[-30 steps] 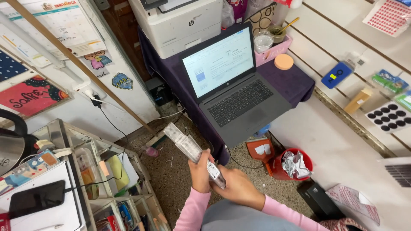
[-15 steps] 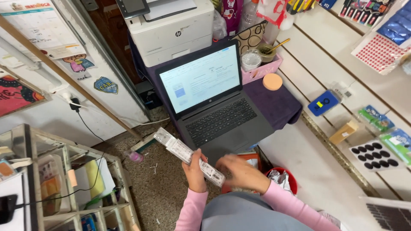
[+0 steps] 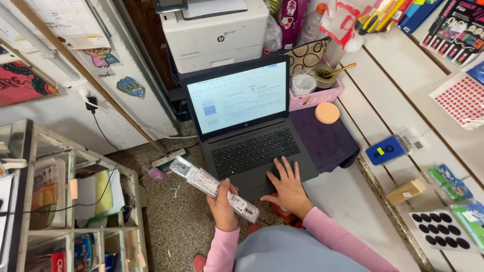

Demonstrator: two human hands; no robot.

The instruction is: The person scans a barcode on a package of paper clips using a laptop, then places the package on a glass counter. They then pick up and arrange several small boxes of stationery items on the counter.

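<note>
Left hand (image 3: pixel 222 209): fingers clamped on a long clear packet (image 3: pixel 214 187), held tilted over the floor, just left of the laptop (image 3: pixel 249 128). Right hand (image 3: pixel 288 184): fingers spread apart, resting on the laptop's front edge beside the trackpad. Printer (image 3: pixel 214 32) behind.

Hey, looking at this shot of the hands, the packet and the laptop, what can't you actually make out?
- Head view: the left hand wraps the long clear packet, hiding part of it; its contents are too small to tell.
- Head view: the right hand rests on the laptop and hides the touchpad beneath it.
- Head view: the printer is cut off by the top edge.
- Head view: both pink sleeves run out at the bottom edge.
</note>
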